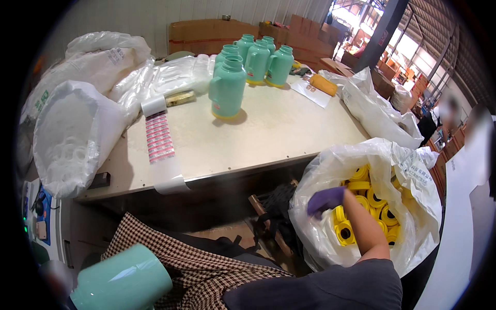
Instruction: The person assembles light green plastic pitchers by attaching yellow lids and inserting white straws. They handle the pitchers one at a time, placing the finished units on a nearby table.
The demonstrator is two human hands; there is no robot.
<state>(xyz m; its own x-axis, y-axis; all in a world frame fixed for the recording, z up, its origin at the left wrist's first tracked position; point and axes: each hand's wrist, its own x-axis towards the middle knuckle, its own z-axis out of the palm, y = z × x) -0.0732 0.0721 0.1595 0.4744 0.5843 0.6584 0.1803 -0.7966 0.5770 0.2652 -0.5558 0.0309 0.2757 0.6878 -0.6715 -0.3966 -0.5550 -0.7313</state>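
A pale green thermos jug body (121,279) lies tilted across my lap at the lower left. My left hand (58,279) is at its left end, mostly blurred, and appears to hold it. My right hand (326,201), in a purple glove, is inside the mouth of a white plastic bag (312,243) at the right. Motion smears its fingers, so I cannot tell whether they grip anything. Beneath and beside it are several round yellow plastic pieces (376,197) with holes. Several green jugs with yellow bases, one nearest me (229,88), stand upright on the table (279,124).
A sticker strip (159,137) hangs over the table's front edge. White sacks (57,139) crowd the left; another sack (380,106) lies at the right. A yellow-brown roll (323,84) rests on paper. Cardboard (217,37) lines the back. A person (444,116) is far right.
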